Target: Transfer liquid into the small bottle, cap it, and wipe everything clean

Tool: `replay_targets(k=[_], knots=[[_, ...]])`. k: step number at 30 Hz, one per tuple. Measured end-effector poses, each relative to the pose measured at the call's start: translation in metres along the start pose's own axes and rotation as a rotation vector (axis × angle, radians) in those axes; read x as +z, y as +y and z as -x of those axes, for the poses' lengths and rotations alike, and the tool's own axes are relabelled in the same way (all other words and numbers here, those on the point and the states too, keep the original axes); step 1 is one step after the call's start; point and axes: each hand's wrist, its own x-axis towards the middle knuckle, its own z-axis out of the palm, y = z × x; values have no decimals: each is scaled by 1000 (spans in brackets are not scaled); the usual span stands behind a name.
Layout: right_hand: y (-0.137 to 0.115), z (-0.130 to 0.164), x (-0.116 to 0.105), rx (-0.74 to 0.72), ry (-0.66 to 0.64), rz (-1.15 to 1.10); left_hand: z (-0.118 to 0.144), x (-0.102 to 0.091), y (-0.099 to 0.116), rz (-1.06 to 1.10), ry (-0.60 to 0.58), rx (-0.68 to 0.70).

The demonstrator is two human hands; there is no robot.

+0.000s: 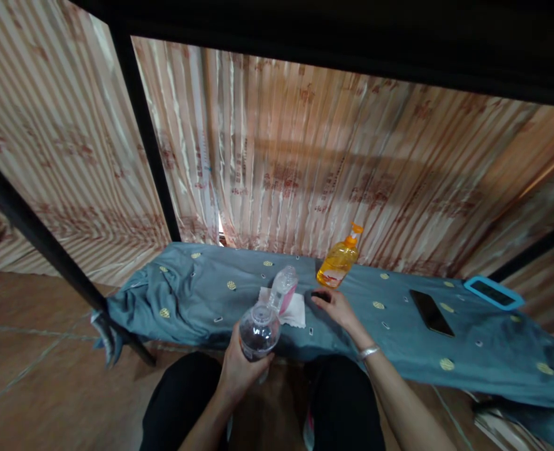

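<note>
Bottle point(259, 331), clear plastic, uncapped, mouth turned toward the wearer: held in the left hand point(239, 369), the grip wrapped round its lower body from below, fingers pressed against the plastic. It sat just off the near edge of the bed point(201, 300), above the person's knees.

Right hand point(337, 308): lay palm down on the blue-grey spread, fingers loosely curled over a small dark object point(322, 295); whether that grip pinched it or merely rested on it could not be told. A pale bracelet point(369, 351) circled the wrist.

Second bottle point(283, 288), clear with a pink label, lay tilted on a white tissue point(297, 311), just beyond the held bottle and between the two hands.

Yellow liquid bottle point(337, 261) with orange pump top stood behind the right hand, near the curtain point(305, 156).

Black phone point(431, 312) lay flat on the spread, well apart to the right; a blue-framed device point(493, 292) lay farther right at the bed's edge.
</note>
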Motion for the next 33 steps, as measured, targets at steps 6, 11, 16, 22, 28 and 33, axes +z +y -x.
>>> replay_targets(k=[6,11,16,22,28,33], knots=[[-5,0,-6,-69,18,-92,-14,-28,5,39,183,-5],[9,18,21,-7,95,-187,-58,-49,25,1,343,81],[22,34,47,65,191,-265,-121,-36,27,-3,347,183],[34,46,48,110,257,-319,-149,-14,4,-51,270,86],[34,49,45,117,275,-356,-140,-16,4,-33,269,134],[21,47,41,57,265,-379,-115,-30,28,-182,399,349]])
